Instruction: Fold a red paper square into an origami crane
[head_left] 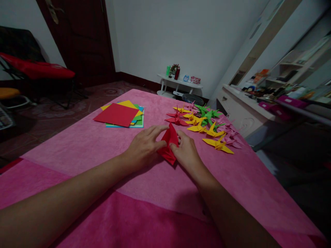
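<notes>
A partly folded piece of red origami paper [169, 143] is held between my two hands above the pink cloth [124, 141], its upper tip pointing away from me. My left hand [145, 144] grips its left side, thumb on the near face and fingers bent over the upper edge. On the right side my right hand [188, 148] pinches the paper, thumb pressed on its face and fingertips partly hidden behind it. Close beyond my right hand lie folded paper cranes: yellow ones [198, 128], red ones [177, 117], green ones [207, 115] and pink ones [231, 137].
A stack of coloured square sheets with a red sheet [117, 114] on top lies at the far left of the table. Beyond it are a dark door [80, 38] and a red folding chair [46, 70]. A low white shelf [181, 82] stands by the wall; a cluttered dresser [248, 106] is at right.
</notes>
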Demonstrator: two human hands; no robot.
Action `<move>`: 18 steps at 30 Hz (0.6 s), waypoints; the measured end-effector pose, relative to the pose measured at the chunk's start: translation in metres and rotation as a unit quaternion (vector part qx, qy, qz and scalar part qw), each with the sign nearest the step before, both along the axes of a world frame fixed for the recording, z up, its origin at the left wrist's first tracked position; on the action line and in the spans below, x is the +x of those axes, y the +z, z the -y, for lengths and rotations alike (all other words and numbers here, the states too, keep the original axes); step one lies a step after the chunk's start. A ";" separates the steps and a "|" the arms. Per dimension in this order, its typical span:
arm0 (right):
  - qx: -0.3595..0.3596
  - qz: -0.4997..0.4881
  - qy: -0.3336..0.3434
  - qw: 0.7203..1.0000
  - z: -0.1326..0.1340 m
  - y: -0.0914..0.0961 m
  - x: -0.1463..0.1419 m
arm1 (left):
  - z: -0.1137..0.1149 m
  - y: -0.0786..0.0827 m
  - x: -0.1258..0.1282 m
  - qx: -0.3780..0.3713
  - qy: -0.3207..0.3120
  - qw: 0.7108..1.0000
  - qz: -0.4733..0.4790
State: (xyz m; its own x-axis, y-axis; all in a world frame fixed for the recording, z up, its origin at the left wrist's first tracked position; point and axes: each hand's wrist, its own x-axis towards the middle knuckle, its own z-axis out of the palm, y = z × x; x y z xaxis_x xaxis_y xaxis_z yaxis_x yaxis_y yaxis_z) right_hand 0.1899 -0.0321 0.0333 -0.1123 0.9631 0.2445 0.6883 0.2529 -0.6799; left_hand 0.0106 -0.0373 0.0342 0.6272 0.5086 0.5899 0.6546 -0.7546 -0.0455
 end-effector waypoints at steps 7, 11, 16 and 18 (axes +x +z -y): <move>0.023 0.107 -0.038 0.993 0.011 0.012 -0.007 | 0.009 0.004 0.007 -0.011 0.077 0.997 0.013; 0.035 0.128 -0.043 0.990 0.015 0.018 -0.010 | 0.012 -0.002 0.010 -0.076 0.101 0.991 0.039; 0.032 0.094 -0.042 0.994 0.010 0.012 -0.008 | 0.008 -0.008 0.008 -0.095 0.083 0.992 0.018; 0.023 0.091 -0.051 0.994 0.007 0.008 -0.006 | 0.006 -0.008 0.007 -0.058 0.071 0.996 0.000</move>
State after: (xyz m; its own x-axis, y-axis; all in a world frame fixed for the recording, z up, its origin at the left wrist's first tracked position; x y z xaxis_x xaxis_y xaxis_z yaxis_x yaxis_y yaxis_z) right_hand 0.1842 -0.0388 0.0417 -0.0611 0.9598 0.2740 0.8229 0.2038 -0.5303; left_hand 0.0174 -0.0435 0.0262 0.5446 0.6570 0.5213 0.7551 -0.6547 0.0362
